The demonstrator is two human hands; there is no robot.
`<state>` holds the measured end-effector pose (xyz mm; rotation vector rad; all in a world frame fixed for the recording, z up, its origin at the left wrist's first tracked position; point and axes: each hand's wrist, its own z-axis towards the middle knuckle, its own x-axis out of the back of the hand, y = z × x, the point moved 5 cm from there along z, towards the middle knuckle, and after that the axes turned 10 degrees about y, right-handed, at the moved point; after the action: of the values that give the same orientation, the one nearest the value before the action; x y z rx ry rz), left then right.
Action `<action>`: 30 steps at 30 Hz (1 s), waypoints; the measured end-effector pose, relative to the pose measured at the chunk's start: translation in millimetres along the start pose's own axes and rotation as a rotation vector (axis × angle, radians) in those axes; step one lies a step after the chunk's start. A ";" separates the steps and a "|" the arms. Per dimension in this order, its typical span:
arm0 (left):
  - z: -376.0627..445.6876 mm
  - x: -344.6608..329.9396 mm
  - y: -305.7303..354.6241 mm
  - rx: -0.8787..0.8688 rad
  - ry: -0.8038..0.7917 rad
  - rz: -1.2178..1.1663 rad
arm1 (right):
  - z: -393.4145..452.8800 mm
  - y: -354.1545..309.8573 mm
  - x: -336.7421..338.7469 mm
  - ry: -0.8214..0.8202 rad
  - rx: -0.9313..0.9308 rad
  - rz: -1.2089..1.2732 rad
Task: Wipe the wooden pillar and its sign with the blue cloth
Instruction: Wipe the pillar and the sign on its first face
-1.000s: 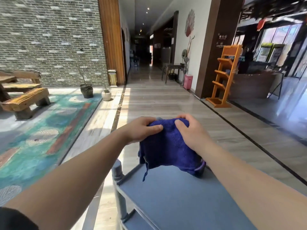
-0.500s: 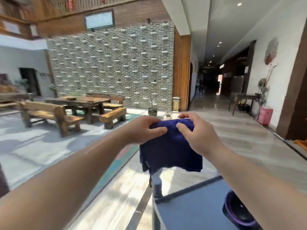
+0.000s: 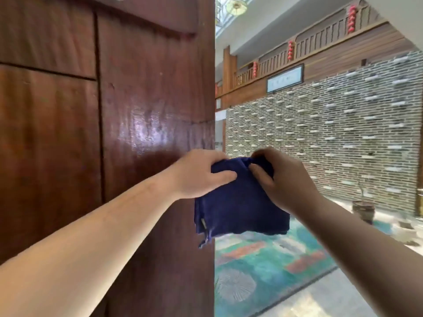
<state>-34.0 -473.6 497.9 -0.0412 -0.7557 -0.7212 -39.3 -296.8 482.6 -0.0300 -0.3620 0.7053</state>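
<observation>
A dark glossy wooden pillar (image 3: pixel 142 115) with panel grooves fills the left half of the head view, close in front of me. The blue cloth (image 3: pixel 238 207) hangs folded in the air beside the pillar's right edge. My left hand (image 3: pixel 201 172) pinches its upper left corner and my right hand (image 3: pixel 279 177) grips its upper right part. The cloth's lower left corner overlaps the pillar's edge; whether it touches the wood is unclear. No sign shows on the visible part of the pillar.
To the right lies an open hall with a grey brick wall (image 3: pixel 325 138), a wooden balcony with red lanterns above, a potted plant (image 3: pixel 363 210) at the wall's foot and a green patterned floor (image 3: pixel 263 275) below.
The view has swung left from the corridor and cart to the pillar, now close in front. Both hands keep hold of the blue cloth and have carried it up beside the pillar's edge.
</observation>
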 end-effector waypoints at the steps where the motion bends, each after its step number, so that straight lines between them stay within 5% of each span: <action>1: -3.5 25.5 -12.5 0.010 0.030 0.042 | 10.9 -20.3 -11.6 0.026 0.029 0.033; 10: 1.4 204.0 -74.6 -0.134 0.255 0.547 | 112.5 -164.5 -82.9 0.209 0.200 0.189; 19: 10.3 316.7 -100.4 -0.272 0.408 0.691 | 187.1 -249.6 -95.3 0.421 0.352 0.260; 30: 2.8 397.1 -124.4 -0.419 0.466 0.930 | 230.3 -312.3 -125.6 0.481 0.720 0.428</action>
<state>87.7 -799.0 727.0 -0.5510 -0.0754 0.0287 -8.3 -637.3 705.2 0.4096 0.3854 1.1871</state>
